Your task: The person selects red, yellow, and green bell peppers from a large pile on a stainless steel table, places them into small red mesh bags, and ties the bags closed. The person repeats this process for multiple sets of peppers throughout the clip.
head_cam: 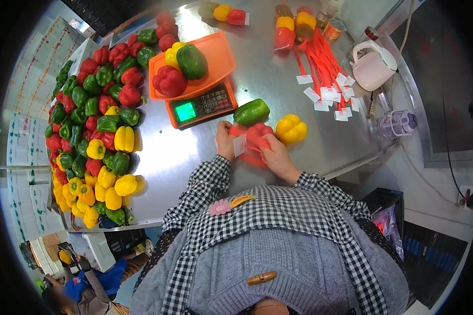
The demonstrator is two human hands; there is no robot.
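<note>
A red bell pepper [259, 132] is inside a red mesh bag [253, 156] with a white tag, low in front of me. My left hand [225, 141] grips the mesh beside the tag. My right hand [279, 156] closes on the mesh at the pepper's right side. Just beyond lies a green bell pepper [252, 112], and a yellow bell pepper [291, 129] sits to the right. Red, yellow and green peppers rest in the orange tray [220, 59] of a digital scale [201, 104] with a lit green display.
Many loose peppers [98, 106] are heaped along the steel table's left side. Tagged red mesh bags [319, 59], filled mesh bags [285, 29], a tin [334, 29], a white kettle [374, 65] and a clear plastic container [396, 124] stand at the right. A person [86, 285] is at lower left.
</note>
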